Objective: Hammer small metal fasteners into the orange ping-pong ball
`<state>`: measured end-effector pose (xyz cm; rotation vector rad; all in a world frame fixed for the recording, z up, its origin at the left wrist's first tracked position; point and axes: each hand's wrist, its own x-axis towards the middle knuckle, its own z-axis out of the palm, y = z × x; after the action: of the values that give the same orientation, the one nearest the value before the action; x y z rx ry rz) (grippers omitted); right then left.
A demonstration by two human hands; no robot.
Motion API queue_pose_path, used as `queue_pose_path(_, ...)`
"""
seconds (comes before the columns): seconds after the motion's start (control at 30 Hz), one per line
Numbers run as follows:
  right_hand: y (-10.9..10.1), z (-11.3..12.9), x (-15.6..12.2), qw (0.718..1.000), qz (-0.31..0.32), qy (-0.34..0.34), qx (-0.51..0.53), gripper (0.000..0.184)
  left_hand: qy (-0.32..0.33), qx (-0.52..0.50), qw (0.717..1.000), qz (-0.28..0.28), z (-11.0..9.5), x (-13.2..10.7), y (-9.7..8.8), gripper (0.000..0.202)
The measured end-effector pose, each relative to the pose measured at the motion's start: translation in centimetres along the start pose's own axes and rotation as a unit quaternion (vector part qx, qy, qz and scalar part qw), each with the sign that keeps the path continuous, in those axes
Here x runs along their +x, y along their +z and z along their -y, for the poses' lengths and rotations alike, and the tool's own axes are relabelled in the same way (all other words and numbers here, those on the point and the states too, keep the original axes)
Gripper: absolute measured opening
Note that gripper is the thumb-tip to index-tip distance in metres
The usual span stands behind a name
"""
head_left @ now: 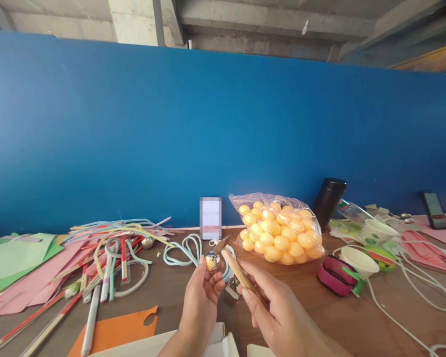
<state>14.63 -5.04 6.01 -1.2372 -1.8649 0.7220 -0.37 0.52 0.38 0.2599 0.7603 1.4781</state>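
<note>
I have the left hand (204, 290) at the lower centre of the frame, fingers curled beneath a small round ball (210, 261) and pinching it, its surface part mirror-bright silver, part pale yellow. Just right of it, my right hand (273, 302) is closed on a wooden-handled tool (238, 270), its handle smooth, light and rounded, its dark head tapering. That head overlaps the ball's upper edge from my viewpoint; I cannot tell whether they touch.

Behind, right of centre, a crinkly clear plastic bag (288, 201) bulges with glossy yellow-orange balls (271, 227) on the brown desk (305, 297). Soft loops of pale blue cord (184, 253) lie just left of my left hand. At lower left I see a flat orange sheet (122, 329) with a rounded cutout, and above it a tangle of slim tubes and strips (122, 248). Toward the lower right sit a magenta fabric pouch (334, 277) and a smooth white cup (360, 262), with a matte blue panel (208, 124) rising behind everything
</note>
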Motion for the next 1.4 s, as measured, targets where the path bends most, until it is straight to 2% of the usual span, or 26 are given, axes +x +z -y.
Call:
queue_pose_path(0.17,0.19,0.54,-0.11,1.000,-0.010,-0.007,-0.002,0.040,-0.001,0.003,1.000,0.013,0.07,0.11,-0.17,0.017)
queue_pose_path(0.37,0.16,0.03,0.00,0.998,0.027,-0.037,-0.035,0.045,0.007,0.006,1.000,0.027,0.17,0.09,-0.29,0.017)
queue_pose_path(0.53,0.06,0.11,-0.09,0.999,-0.015,-0.023,-0.035,0.043,0.010,0.013,1.000,0.008,0.23,0.10,-0.27,0.018)
queue_pose_path(0.67,0.04,0.17,-0.11,0.998,0.021,-0.029,-0.053,0.045,0.018,0.025,0.999,0.011,0.22,0.21,-0.33,0.018)
queue_pose_path(0.97,0.19,-0.09,0.07,0.998,0.026,-0.034,-0.041,0.046,0.029,0.025,0.999,0.012,0.45,0.34,-0.63,0.015)
queue_pose_path(1.1,-0.01,-0.06,0.09,0.999,0.009,-0.031,-0.029,0.045,0.032,0.024,0.999,0.008,0.41,0.26,-0.54,0.014)
queue_pose_path(1.23,-0.33,0.43,0.19,0.998,0.045,-0.011,-0.046,0.042,0.033,0.020,0.999,0.003,0.30,0.24,-0.33,0.011)
queue_pose_path(1.4,-0.36,0.64,0.18,0.999,0.003,-0.012,-0.035,0.043,0.030,0.013,0.999,0.003,0.15,0.00,-0.10,0.010)
